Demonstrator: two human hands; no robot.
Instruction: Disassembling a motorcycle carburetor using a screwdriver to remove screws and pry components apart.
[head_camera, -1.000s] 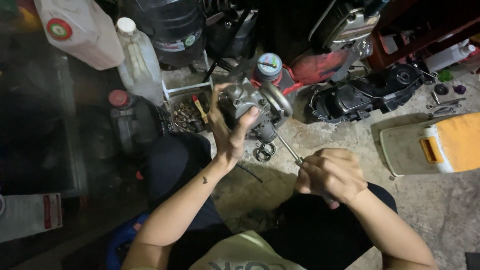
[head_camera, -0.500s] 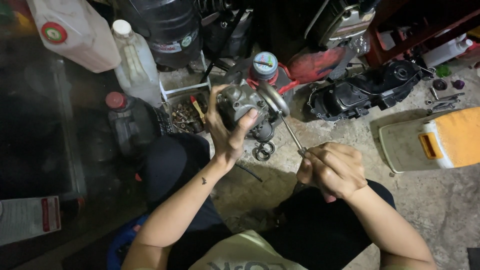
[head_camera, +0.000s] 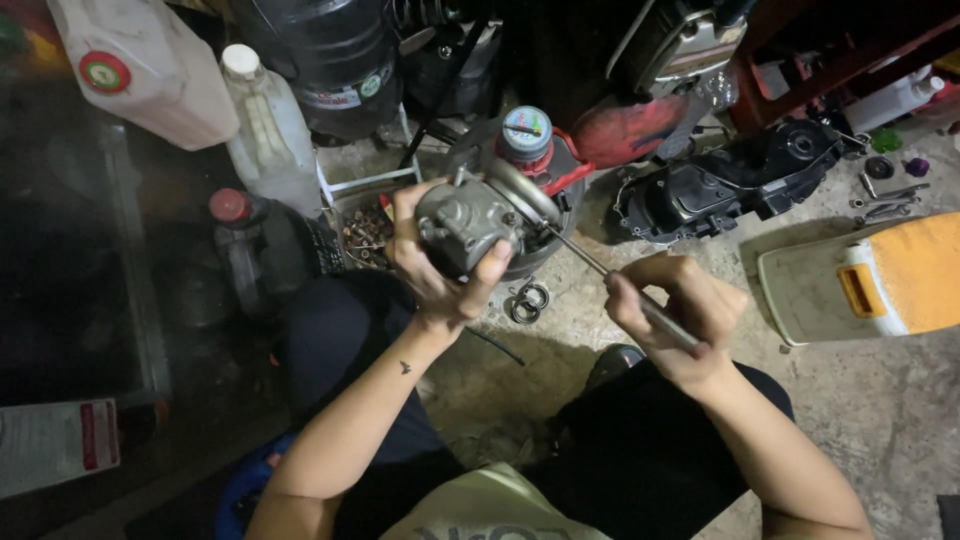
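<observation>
A: While the person sits low over the concrete floor (head_camera: 880, 420), what's the left hand (head_camera: 440, 262) got?

B: Left hand wraps a grey metal carburetor (head_camera: 468, 222), fingers curled round its far side, thumb up the near side. Held up off the floor, in front of the knees, tilted.

A: Right hand (head_camera: 672, 312)?

B: Fist closed round the handle of a screwdriver (head_camera: 590, 262). Thin shaft runs up-left, tip meets the carburetor's right side. Handle mostly hidden in the fist.

A: So both hands closed?

B: Yes, each gripping its own thing; hands well apart, joined only by the shaft.

A: What's under the carburetor?

B: Two small metal rings (head_camera: 528, 300) on the floor, just below it. A round metal pan sits behind, partly hidden.

A: Surroundings, quick.

B: White tray of rusty screws (head_camera: 365, 228) left of the left hand. Clear plastic bottle (head_camera: 268, 130) and white jerrycan (head_camera: 145, 65) behind that. Dark bottle with red cap (head_camera: 232, 240) beside the left knee. Can with round lid (head_camera: 525, 132) behind the carburetor. Black engine cover (head_camera: 730, 190) to the right, near it a white and yellow plastic case (head_camera: 870, 280). Loose small tools at far right, too small to tell.
</observation>
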